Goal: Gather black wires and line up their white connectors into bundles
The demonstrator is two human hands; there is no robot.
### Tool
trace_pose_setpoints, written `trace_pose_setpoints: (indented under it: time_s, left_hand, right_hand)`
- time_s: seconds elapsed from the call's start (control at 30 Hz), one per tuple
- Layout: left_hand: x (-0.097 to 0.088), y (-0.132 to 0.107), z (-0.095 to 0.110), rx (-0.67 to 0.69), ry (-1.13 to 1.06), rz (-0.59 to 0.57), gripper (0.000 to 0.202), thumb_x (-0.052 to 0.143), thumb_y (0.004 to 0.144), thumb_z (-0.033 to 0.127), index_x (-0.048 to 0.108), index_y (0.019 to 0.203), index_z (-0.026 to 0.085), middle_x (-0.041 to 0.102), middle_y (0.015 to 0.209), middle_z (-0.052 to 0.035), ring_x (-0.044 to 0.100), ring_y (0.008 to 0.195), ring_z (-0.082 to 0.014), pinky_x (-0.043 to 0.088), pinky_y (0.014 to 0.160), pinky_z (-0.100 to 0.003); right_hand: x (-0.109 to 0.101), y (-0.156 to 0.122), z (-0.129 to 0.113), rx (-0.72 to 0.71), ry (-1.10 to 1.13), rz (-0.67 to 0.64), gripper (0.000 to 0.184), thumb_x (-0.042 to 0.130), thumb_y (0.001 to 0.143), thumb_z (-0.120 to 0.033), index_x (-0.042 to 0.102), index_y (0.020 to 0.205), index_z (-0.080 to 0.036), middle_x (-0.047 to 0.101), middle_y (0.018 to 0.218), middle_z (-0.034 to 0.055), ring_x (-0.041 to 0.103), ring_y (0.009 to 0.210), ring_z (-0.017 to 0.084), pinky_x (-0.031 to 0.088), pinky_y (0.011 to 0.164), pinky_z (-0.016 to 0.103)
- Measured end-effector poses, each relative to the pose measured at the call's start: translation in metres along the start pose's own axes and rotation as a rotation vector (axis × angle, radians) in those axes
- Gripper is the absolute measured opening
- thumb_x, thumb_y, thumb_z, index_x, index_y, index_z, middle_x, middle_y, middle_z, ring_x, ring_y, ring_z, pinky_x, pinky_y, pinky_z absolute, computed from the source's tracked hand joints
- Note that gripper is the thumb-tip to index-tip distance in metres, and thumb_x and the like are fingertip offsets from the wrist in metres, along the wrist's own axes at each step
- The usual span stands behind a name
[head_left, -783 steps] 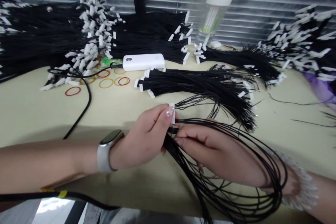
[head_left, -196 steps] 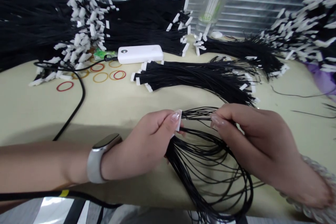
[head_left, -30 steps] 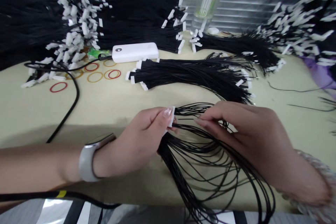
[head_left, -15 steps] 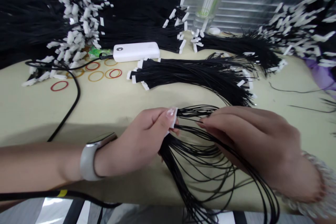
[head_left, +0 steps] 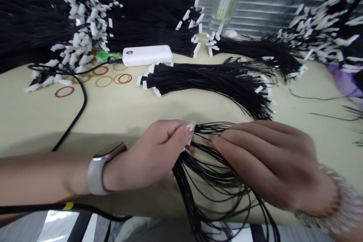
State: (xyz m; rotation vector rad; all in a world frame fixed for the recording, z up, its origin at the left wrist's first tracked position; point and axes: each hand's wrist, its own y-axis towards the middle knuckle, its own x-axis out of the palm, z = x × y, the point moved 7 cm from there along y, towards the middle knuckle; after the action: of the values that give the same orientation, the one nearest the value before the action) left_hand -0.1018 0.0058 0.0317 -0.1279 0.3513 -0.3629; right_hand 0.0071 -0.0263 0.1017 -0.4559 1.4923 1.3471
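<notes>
My left hand (head_left: 161, 153), with a grey-banded watch (head_left: 99, 168) on its wrist, is closed on a white connector (head_left: 190, 138) that shows beside the thumb. Thin black wires (head_left: 215, 149) run out of the connector to the right, and a thick bunch hangs below my palm over the table's front edge. Just right of the connector, the fingertips of my right hand (head_left: 263, 159) are pinched on a black wire. The rest of its fingers curl over the upper strands and hide parts of them. A beaded bracelet (head_left: 337, 196) circles my right wrist.
Beyond my hands lies a bundle of black wires with white connectors (head_left: 198, 79). Behind it are a white power bank (head_left: 147, 56), rubber bands (head_left: 103, 81) and a clear bottle (head_left: 227, 2). More wire piles (head_left: 153, 19) stand at the back. A black cable (head_left: 75, 117) crosses the left side.
My right hand has shifted slightly left and down, its fingertips now closer to the connector. The loose wires below it have swung left. My left hand has barely moved and keeps its hold.
</notes>
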Motion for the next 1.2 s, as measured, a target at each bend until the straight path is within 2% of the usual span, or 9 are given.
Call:
trace_pose_setpoints:
  time_s: [0.1,0.3,0.47,0.6,0.7,0.77,0.9,1.03,1.2]
  left_hand:
    - [0.001,-0.001,0.006,0.062,0.045,-0.018,0.035,0.032,0.086,0.033,0.044,0.058,0.015,0.043,0.055,0.0051,0.035,0.052,-0.0051,0.030,0.049,-0.015]
    - [0.004,-0.002,0.009,0.104,0.068,-0.065,0.032,0.033,0.086,0.030,0.046,0.061,0.016,0.046,0.058,0.0059,0.038,0.054,-0.0042,0.032,0.053,-0.013]
    - [0.003,0.000,0.009,0.121,0.072,-0.055,0.032,0.033,0.087,0.030,0.044,0.060,0.016,0.043,0.056,0.0060,0.036,0.053,-0.0043,0.031,0.051,-0.013]
    - [0.001,0.000,0.005,0.085,-0.002,0.000,0.032,0.033,0.086,0.033,0.043,0.061,0.016,0.041,0.057,0.0049,0.035,0.054,-0.0055,0.032,0.050,-0.015]
    - [-0.004,0.002,-0.002,0.022,-0.070,0.094,0.034,0.032,0.085,0.038,0.046,0.063,0.016,0.044,0.057,0.0038,0.037,0.053,-0.0063,0.033,0.048,-0.015]
    - [-0.008,0.004,-0.007,-0.014,-0.113,0.154,0.035,0.033,0.084,0.042,0.049,0.064,0.016,0.045,0.055,0.0034,0.040,0.050,-0.0064,0.033,0.045,-0.015]
    - [-0.013,0.007,-0.015,-0.081,-0.216,0.208,0.035,0.036,0.081,0.046,0.052,0.070,0.017,0.050,0.056,0.0028,0.045,0.045,-0.0068,0.037,0.041,-0.015]
    - [-0.014,0.008,-0.017,-0.091,-0.231,0.227,0.035,0.038,0.081,0.047,0.052,0.070,0.018,0.053,0.059,0.0025,0.046,0.044,-0.0060,0.038,0.041,-0.015]
    - [-0.009,0.008,-0.018,-0.085,-0.246,0.188,0.036,0.034,0.082,0.048,0.052,0.073,0.018,0.049,0.052,0.0032,0.046,0.043,-0.0070,0.038,0.041,-0.017]
  right_hand:
    - [0.003,-0.001,0.000,0.024,0.044,-0.008,0.017,0.045,0.076,-0.010,0.055,0.063,-0.012,0.061,0.068,0.0060,0.057,0.073,0.017,0.048,0.064,0.030]
    - [0.000,-0.001,-0.001,0.027,0.068,0.060,0.022,0.044,0.076,-0.009,0.052,0.055,-0.013,0.061,0.065,0.0066,0.058,0.073,0.018,0.049,0.062,0.031]
    - [0.005,0.000,0.002,0.048,0.121,0.017,0.020,0.047,0.077,-0.011,0.051,0.058,-0.013,0.061,0.072,0.0070,0.056,0.073,0.016,0.047,0.063,0.030]
    - [0.011,-0.006,0.019,0.215,0.176,-0.042,0.003,0.053,0.076,-0.016,0.051,0.074,-0.015,0.057,0.078,0.0031,0.053,0.075,0.013,0.044,0.064,0.027]
    - [0.008,-0.010,0.036,0.356,0.206,-0.051,0.024,0.062,0.069,-0.034,0.047,0.074,-0.017,0.050,0.077,0.0023,0.049,0.070,0.011,0.042,0.058,0.025]
    - [0.003,-0.011,0.045,0.438,0.222,-0.048,0.030,0.063,0.066,-0.041,0.046,0.070,-0.017,0.047,0.076,0.0024,0.046,0.065,0.009,0.039,0.053,0.023]
    - [-0.007,-0.010,0.052,0.529,0.192,-0.062,0.029,0.054,0.074,-0.041,0.045,0.060,-0.017,0.044,0.066,0.0012,0.040,0.054,0.007,0.032,0.044,0.023]
    - [-0.018,-0.012,0.052,0.582,0.111,0.003,0.031,0.054,0.073,-0.045,0.046,0.061,-0.018,0.046,0.061,0.0001,0.040,0.050,0.006,0.032,0.040,0.023]
    - [-0.007,-0.016,0.060,0.680,0.474,-0.055,0.014,0.048,0.081,-0.037,0.051,0.087,-0.024,0.057,0.058,-0.0050,0.052,0.045,0.005,0.040,0.036,0.014]
